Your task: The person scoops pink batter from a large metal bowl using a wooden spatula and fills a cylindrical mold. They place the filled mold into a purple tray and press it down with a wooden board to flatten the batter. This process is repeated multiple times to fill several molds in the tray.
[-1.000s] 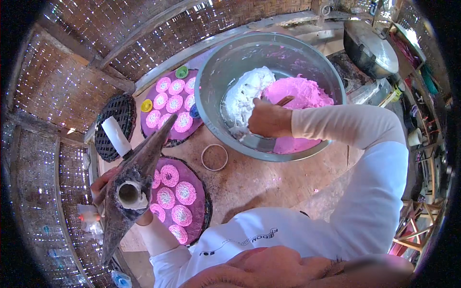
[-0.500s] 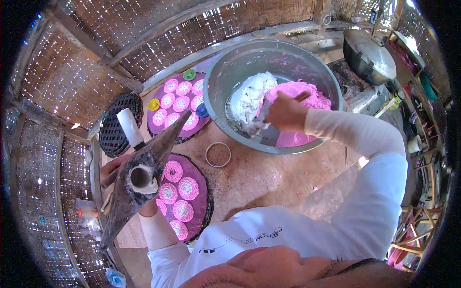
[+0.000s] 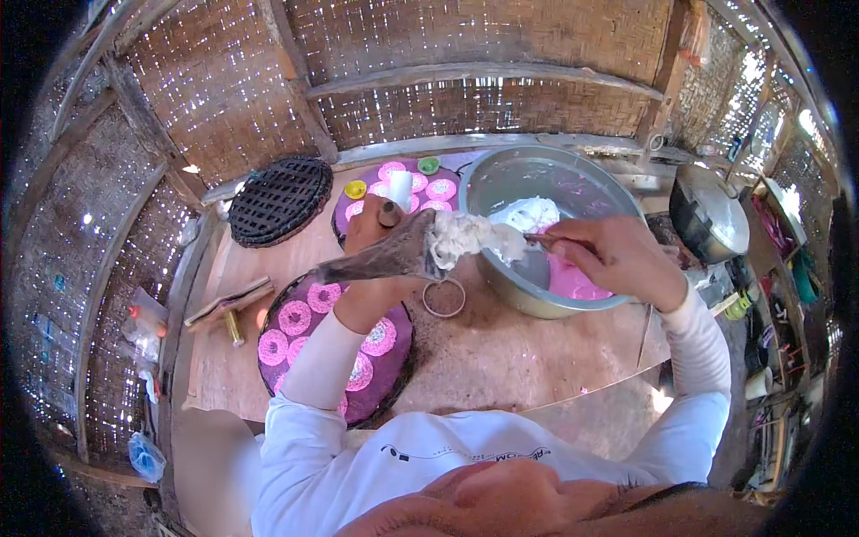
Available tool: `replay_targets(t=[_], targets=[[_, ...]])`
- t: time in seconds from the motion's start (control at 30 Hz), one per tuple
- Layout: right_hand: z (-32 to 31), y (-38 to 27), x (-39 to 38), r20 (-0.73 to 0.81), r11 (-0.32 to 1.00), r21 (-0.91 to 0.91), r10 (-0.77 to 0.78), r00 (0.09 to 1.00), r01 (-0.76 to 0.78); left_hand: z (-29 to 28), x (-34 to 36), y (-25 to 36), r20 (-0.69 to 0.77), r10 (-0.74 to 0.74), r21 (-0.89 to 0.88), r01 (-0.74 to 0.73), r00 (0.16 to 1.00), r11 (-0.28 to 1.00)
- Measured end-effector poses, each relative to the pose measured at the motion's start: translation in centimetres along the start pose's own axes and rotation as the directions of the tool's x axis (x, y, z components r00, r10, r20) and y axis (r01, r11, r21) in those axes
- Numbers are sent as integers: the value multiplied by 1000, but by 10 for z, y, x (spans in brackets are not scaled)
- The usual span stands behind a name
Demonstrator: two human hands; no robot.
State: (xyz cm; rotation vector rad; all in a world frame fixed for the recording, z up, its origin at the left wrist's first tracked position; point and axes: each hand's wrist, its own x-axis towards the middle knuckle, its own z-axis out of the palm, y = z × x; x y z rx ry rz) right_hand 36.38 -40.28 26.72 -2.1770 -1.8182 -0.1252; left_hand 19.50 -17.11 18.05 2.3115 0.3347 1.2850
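My left hand [image 3: 365, 228] grips a dark wooden press tool [image 3: 380, 255] with a tapered end, raised over the table. A white cylinder [image 3: 400, 190] stands up by its fingers. Soft white dough [image 3: 465, 237] heaps at the tool's mouth, which it hides. My right hand [image 3: 622, 255] is closed round a spatula's handle [image 3: 541, 238]; its blade touches that dough. Below the right hand is a big grey metal basin [image 3: 483, 276], holding more white dough [image 3: 526, 213] and pink dough [image 3: 574, 279].
Two round purple mats [image 3: 398, 333] carry several pink swirled rounds with pale centres. A black woven tray [image 3: 279, 201] lies at the back left. Yellow [image 3: 355, 189] and green [image 3: 429, 166] cups and a white ring [image 3: 443, 298] are nearby. A lidded pot [image 3: 709, 215] stands right.
My right hand has lifted the spatula out of the basin with white dough, leftward to the tool. My left hand has brought the tool right and tipped it; its round opening no longer shows.
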Motion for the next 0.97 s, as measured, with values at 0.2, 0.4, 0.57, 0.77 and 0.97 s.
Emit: replay_targets(t=[0.2,0.4,0.57,0.77,0.97], targets=[[28,-65,26,-79,861,-471,-260,962,194,-9,-1,20,103,243,562,-258,964,786],[33,-75,0,-130,825,-529,-309,942,197,-29,0,2,109,274,600,-283,956,749],[4,-71,-10,-314,859,-512,-206,927,18,-39,-6,-29,16,64,583,-62,998,810],[14,-70,7,-189,809,-567,-310,932,154,-27,-9,-26,39,143,650,-134,989,748],[36,-80,36,-97,782,-534,-434,896,321,-19,-5,-4,20,320,680,-247,947,690]])
